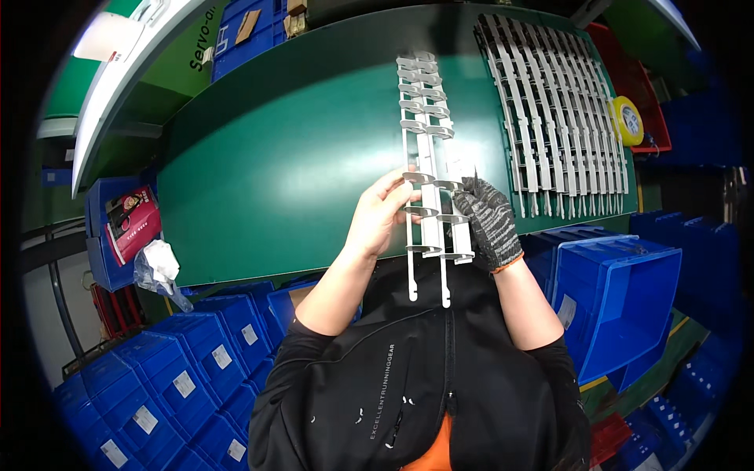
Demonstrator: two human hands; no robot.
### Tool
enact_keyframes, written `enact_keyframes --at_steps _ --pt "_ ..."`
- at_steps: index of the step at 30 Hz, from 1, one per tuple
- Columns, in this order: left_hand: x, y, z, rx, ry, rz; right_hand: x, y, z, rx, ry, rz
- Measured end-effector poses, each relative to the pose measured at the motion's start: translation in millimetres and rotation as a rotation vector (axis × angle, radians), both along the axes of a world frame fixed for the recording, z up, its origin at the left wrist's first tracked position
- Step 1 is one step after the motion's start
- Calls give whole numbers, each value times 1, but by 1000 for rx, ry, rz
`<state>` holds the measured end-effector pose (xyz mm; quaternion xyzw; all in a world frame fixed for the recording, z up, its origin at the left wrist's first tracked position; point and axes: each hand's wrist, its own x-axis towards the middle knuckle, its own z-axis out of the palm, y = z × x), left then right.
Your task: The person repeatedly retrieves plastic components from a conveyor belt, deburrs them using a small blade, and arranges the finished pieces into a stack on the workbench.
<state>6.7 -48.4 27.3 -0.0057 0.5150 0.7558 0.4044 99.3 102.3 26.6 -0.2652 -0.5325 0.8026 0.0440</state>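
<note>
Two long white metal strips with rounded tabs along them, a left strip (pixel 430 232) and a right strip (pixel 462 235), lie side by side and reach from the green table over its near edge toward my body. My left hand (pixel 375 216) is bare and closed on the left strip, with thumb and fingers at its edge near the lower tabs. On the other side, my right hand (pixel 488 224) wears a grey-black knitted glove with an orange cuff. Its fingers are bent against the right strip and partly hidden behind it.
Several similar strips (pixel 550 118) lie in a row at the table's right, beside a yellow round object (pixel 628 121) and a red bin (pixel 653 129). Blue crates (pixel 177 377) fill the lower left; another blue crate (pixel 640 314) stands right. A red package (pixel 133 228) sits left of the green table (pixel 267 188).
</note>
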Motion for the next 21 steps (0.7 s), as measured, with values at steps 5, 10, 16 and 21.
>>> enact_keyframes --at_steps 5,10,16,21 --pt "4 -1 0 19 11 -14 4 -1 -6 -65 36 -33" --pt "5 -3 3 42 -20 6 5 -1 1 -25 34 1" --pt "6 -2 7 62 -44 24 4 -1 7 2 4 9" --pt "6 -2 6 72 -59 30 3 3 11 154 -6 88"
